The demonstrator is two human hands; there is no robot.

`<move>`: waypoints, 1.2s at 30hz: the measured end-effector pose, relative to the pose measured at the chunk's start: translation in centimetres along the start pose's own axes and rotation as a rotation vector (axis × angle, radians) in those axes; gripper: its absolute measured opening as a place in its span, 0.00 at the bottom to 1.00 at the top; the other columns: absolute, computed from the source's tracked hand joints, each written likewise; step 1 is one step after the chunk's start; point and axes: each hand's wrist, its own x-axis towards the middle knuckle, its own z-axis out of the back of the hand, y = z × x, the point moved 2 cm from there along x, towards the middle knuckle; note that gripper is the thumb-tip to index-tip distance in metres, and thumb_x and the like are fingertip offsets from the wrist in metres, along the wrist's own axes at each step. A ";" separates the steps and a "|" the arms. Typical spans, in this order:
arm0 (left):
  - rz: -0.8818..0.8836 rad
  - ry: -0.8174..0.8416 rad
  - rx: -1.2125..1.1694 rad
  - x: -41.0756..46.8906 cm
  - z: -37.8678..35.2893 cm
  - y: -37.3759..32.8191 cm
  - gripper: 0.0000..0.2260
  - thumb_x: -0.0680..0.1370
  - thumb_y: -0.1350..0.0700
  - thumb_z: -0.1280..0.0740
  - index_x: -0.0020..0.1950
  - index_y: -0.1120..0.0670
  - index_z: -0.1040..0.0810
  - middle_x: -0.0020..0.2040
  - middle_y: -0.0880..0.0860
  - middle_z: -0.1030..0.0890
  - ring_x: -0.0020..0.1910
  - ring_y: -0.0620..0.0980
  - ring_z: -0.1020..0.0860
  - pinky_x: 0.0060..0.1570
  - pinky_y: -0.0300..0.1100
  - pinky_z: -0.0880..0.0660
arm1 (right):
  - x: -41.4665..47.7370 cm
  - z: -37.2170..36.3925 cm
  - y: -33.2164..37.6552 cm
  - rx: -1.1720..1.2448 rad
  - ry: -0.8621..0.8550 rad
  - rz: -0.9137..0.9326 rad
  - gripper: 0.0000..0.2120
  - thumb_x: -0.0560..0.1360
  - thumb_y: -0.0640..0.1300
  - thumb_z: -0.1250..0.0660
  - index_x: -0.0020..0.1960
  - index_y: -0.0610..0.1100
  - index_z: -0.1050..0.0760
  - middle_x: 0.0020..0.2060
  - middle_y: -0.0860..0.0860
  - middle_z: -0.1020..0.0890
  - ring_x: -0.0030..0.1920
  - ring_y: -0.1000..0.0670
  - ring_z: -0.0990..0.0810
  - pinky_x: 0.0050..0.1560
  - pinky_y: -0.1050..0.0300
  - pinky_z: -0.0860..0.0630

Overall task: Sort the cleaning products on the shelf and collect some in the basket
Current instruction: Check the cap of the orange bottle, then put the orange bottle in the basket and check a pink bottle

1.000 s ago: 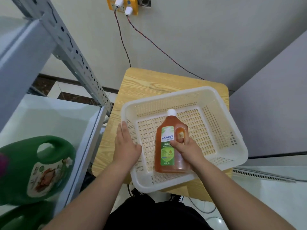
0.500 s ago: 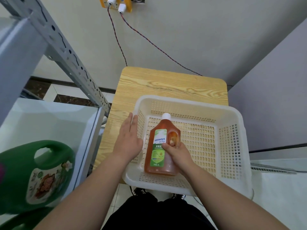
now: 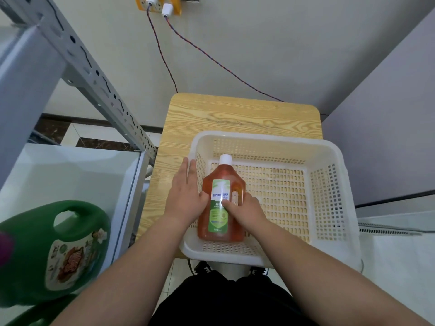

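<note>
An orange bottle (image 3: 220,184) with a white cap and green label lies flat in the left part of the white perforated basket (image 3: 329,208), cap pointing away from me. My right hand (image 3: 242,211) holds the bottle from its right side, thumb across the label. My left hand (image 3: 183,196) lies flat with straight fingers over the basket's left rim, its thumb touching the bottle's left side. The basket sits on a small wooden table (image 3: 211,116) and overhangs its near and right edges.
A large green detergent jug (image 3: 58,250) with a handle stands on the glass shelf (image 3: 70,170) at the left. A grey perforated shelf post (image 3: 94,83) slants from the upper left. Twisted wires run down the wall from a yellow socket (image 3: 162,5). A grey partition (image 3: 388,114) is at right.
The basket has turned and shifted toward me and the right, now lying square to the table. The bottle moved to the basket's left side. My left hand slid along the left rim.
</note>
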 end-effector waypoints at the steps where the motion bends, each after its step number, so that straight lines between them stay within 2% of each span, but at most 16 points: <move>1: -0.002 -0.001 -0.004 0.0 0.0 0.0 0.40 0.80 0.50 0.37 0.84 0.55 0.57 0.84 0.51 0.60 0.82 0.53 0.54 0.81 0.49 0.49 | -0.2 0.2 0.1 -0.087 0.004 -0.005 0.40 0.71 0.71 0.32 0.72 0.45 0.31 0.63 0.44 0.25 0.63 0.42 0.23 0.60 0.48 0.23; 3: -0.001 0.002 0.004 -0.1 0.0 0.2 0.39 0.80 0.50 0.37 0.84 0.55 0.57 0.84 0.51 0.60 0.82 0.54 0.53 0.80 0.51 0.47 | -0.4 0.8 0.2 -0.192 0.051 0.005 0.42 0.72 0.73 0.36 0.75 0.47 0.34 0.65 0.43 0.27 0.66 0.42 0.26 0.61 0.47 0.26; 5: -0.011 0.002 0.016 -0.1 0.0 0.3 0.39 0.80 0.50 0.37 0.84 0.55 0.57 0.84 0.52 0.59 0.82 0.54 0.53 0.80 0.51 0.47 | -0.8 2.4 -0.4 -0.275 0.055 0.059 0.39 0.74 0.71 0.38 0.77 0.49 0.35 0.68 0.43 0.28 0.68 0.42 0.27 0.62 0.46 0.26; 8: -0.018 0.011 0.037 -0.1 0.0 0.3 0.39 0.80 0.51 0.38 0.84 0.56 0.57 0.84 0.54 0.58 0.82 0.55 0.55 0.81 0.52 0.50 | -2.1 6.2 -2.3 -0.472 -0.084 0.198 0.35 0.79 0.61 0.39 0.82 0.50 0.42 0.74 0.45 0.32 0.73 0.44 0.31 0.69 0.46 0.29; 11: -0.104 0.007 0.241 -1.2 -0.6 0.4 0.39 0.79 0.48 0.39 0.83 0.60 0.56 0.84 0.60 0.57 0.82 0.59 0.60 0.81 0.54 0.56 | -4.1 10.7 -5.7 -0.738 -0.189 0.298 0.32 0.80 0.56 0.39 0.82 0.50 0.40 0.76 0.45 0.32 0.76 0.44 0.34 0.73 0.47 0.34; 13: -0.194 0.009 0.354 -3.2 -1.5 0.6 0.38 0.80 0.43 0.42 0.84 0.59 0.53 0.84 0.60 0.54 0.82 0.60 0.60 0.81 0.57 0.54 | -5.5 13.3 -8.8 -0.849 -0.236 0.306 0.30 0.81 0.55 0.39 0.81 0.49 0.38 0.78 0.43 0.34 0.79 0.42 0.39 0.78 0.45 0.41; 17: -0.242 0.041 0.404 -7.2 -3.6 1.3 0.37 0.80 0.33 0.51 0.83 0.55 0.46 0.83 0.58 0.47 0.83 0.58 0.56 0.79 0.56 0.56 | -7.7 16.2 -12.9 -0.920 -0.300 0.353 0.30 0.80 0.52 0.34 0.80 0.45 0.33 0.81 0.38 0.41 0.82 0.37 0.47 0.80 0.43 0.55; 19: -0.197 0.044 0.408 -8.0 -3.9 1.4 0.39 0.80 0.31 0.56 0.83 0.55 0.46 0.83 0.56 0.48 0.83 0.55 0.59 0.80 0.54 0.56 | -7.7 16.4 -13.6 -0.931 -0.273 0.382 0.30 0.79 0.51 0.34 0.80 0.46 0.33 0.81 0.38 0.43 0.82 0.37 0.50 0.80 0.43 0.58; 21: -0.165 0.027 0.392 -7.7 -3.5 1.2 0.39 0.80 0.32 0.57 0.83 0.56 0.47 0.83 0.55 0.49 0.83 0.53 0.61 0.81 0.55 0.55 | -7.2 16.5 -13.4 -0.903 -0.259 0.403 0.30 0.80 0.52 0.37 0.80 0.48 0.35 0.82 0.39 0.45 0.83 0.38 0.52 0.79 0.45 0.62; 26: -0.135 0.010 0.370 -6.2 -2.1 0.2 0.40 0.78 0.35 0.53 0.83 0.58 0.46 0.83 0.55 0.46 0.82 0.51 0.61 0.80 0.52 0.58 | -5.2 17.0 -12.6 -0.875 -0.213 0.426 0.27 0.80 0.53 0.41 0.79 0.50 0.32 0.82 0.42 0.40 0.83 0.41 0.48 0.78 0.45 0.68; 29: -0.116 0.015 0.369 -6.3 -1.9 0.1 0.38 0.79 0.36 0.51 0.83 0.57 0.44 0.83 0.53 0.44 0.82 0.49 0.62 0.80 0.50 0.59 | -5.0 17.0 -12.5 -0.913 -0.154 0.450 0.22 0.79 0.53 0.40 0.72 0.51 0.25 0.75 0.47 0.27 0.77 0.45 0.33 0.77 0.40 0.69; 31: -0.087 0.002 0.349 -6.4 -1.6 -0.4 0.36 0.79 0.38 0.48 0.82 0.57 0.39 0.82 0.54 0.39 0.83 0.50 0.57 0.80 0.51 0.56 | -5.1 17.1 -12.5 -0.945 -0.131 0.465 0.18 0.78 0.53 0.40 0.65 0.51 0.21 0.66 0.51 0.20 0.68 0.47 0.25 0.75 0.37 0.71; 33: -0.042 -0.024 0.333 -6.7 -1.3 -1.7 0.32 0.81 0.41 0.43 0.79 0.58 0.34 0.79 0.55 0.33 0.83 0.54 0.48 0.80 0.54 0.49 | -4.8 17.0 -12.2 -0.998 -0.072 0.469 0.16 0.79 0.52 0.43 0.61 0.51 0.22 0.59 0.52 0.20 0.64 0.47 0.25 0.73 0.33 0.73; 34: -0.025 -0.057 0.320 -6.9 -1.0 -2.6 0.29 0.81 0.43 0.40 0.77 0.58 0.30 0.75 0.56 0.28 0.81 0.57 0.40 0.78 0.55 0.42 | -4.7 16.9 -11.8 -1.023 -0.026 0.489 0.15 0.80 0.52 0.44 0.61 0.51 0.23 0.58 0.52 0.21 0.64 0.46 0.26 0.73 0.30 0.70; 35: -0.012 -0.100 0.296 -7.5 -0.8 -3.7 0.26 0.81 0.44 0.39 0.73 0.59 0.26 0.70 0.57 0.23 0.76 0.59 0.32 0.74 0.57 0.34 | -4.6 16.7 -11.2 -1.038 0.029 0.519 0.15 0.80 0.52 0.44 0.62 0.50 0.24 0.58 0.51 0.21 0.64 0.45 0.26 0.75 0.29 0.61; 36: -0.003 -0.145 0.262 -8.2 -0.7 -4.9 0.25 0.79 0.44 0.41 0.69 0.59 0.23 0.64 0.57 0.20 0.68 0.59 0.25 0.67 0.57 0.26 | -4.6 16.4 -10.4 -1.039 0.086 0.559 0.16 0.80 0.53 0.44 0.62 0.49 0.24 0.57 0.50 0.21 0.62 0.45 0.25 0.75 0.33 0.47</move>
